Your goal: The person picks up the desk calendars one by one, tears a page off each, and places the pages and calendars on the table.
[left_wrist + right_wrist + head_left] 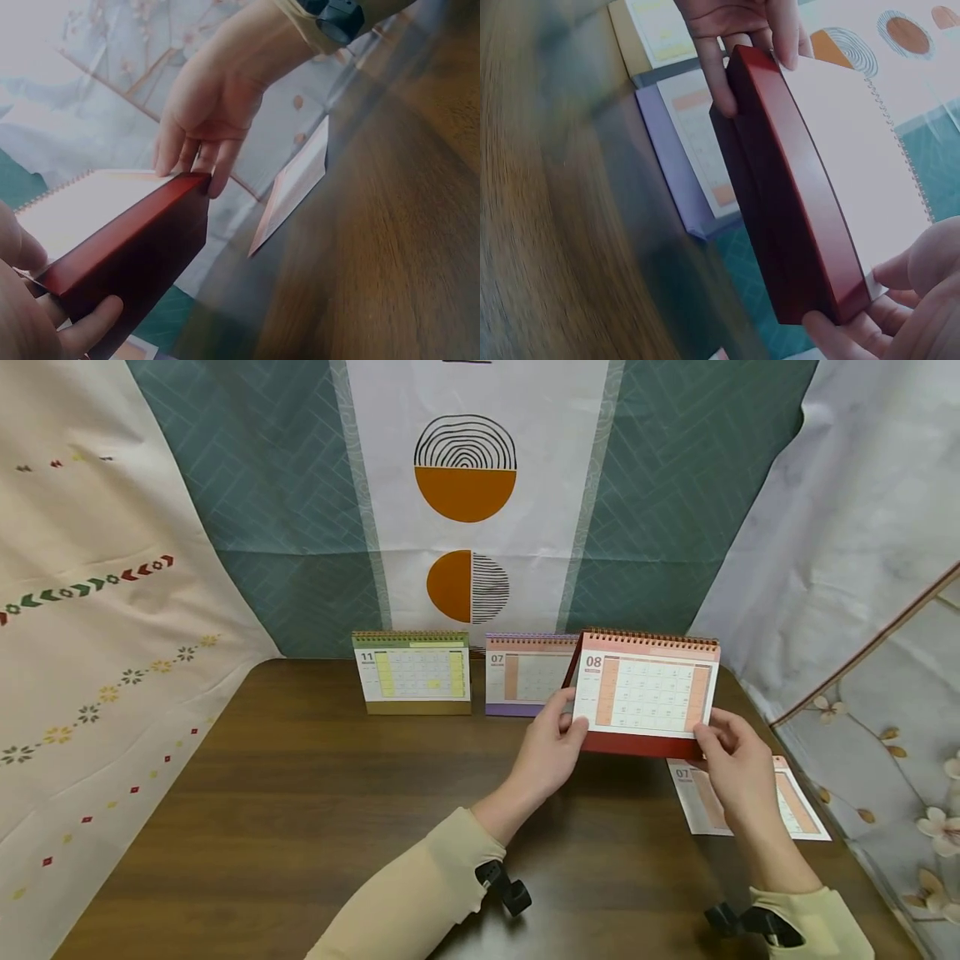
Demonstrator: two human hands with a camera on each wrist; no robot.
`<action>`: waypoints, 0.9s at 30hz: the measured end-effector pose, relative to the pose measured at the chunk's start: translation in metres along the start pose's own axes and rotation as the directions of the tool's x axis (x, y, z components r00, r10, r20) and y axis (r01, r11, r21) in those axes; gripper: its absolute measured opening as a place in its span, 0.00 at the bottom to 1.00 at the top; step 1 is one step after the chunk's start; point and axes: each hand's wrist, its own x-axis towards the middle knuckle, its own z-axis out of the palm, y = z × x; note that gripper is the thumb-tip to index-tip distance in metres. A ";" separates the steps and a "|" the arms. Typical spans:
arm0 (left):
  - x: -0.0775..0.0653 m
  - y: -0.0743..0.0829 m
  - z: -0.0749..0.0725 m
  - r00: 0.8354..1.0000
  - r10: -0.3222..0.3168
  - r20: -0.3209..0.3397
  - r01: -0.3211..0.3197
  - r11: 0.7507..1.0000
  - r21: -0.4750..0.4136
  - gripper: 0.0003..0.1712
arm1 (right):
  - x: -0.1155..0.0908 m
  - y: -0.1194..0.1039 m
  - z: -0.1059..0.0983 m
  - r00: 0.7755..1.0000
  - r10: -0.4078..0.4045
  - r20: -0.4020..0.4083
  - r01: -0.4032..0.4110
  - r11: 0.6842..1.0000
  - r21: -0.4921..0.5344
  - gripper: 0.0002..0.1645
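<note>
Red-based, spiral-bound rectangular calendar (pixel 645 693) is raised above the brown wooden table (pixel 300 810), fingers of the left hand (pixel 547 743) and right hand (pixel 742 768) pinching its lower corners, probably for balance, though glare bleaches the wrist views.

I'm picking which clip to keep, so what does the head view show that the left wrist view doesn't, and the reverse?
Only the head view: the green calendar standing on the table, the patterned cream cloth at the left, and a readable 08 on the red calendar.

Only the left wrist view: the red calendar's dark underside and the palm of the right hand.

Both: the red calendar between the left hand and the right hand, the printed sheet on the table, and the floral cloth.
</note>
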 end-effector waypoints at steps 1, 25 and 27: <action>0.001 -0.001 0.002 1.000 -0.003 0.001 0.003 1.000 0.010 0.24 | 0.001 0.001 -0.001 1.000 0.002 0.001 -0.002 1.000 0.001 0.28; 0.049 -0.008 0.052 0.992 -0.031 0.123 -0.028 0.894 0.447 0.30 | 0.049 0.036 -0.037 0.991 0.135 -0.025 -0.136 0.988 -0.069 0.33; 0.052 -0.008 0.057 0.990 -0.061 0.123 -0.003 0.885 0.466 0.33 | 0.053 0.040 -0.039 0.987 0.156 -0.036 -0.158 0.986 -0.058 0.33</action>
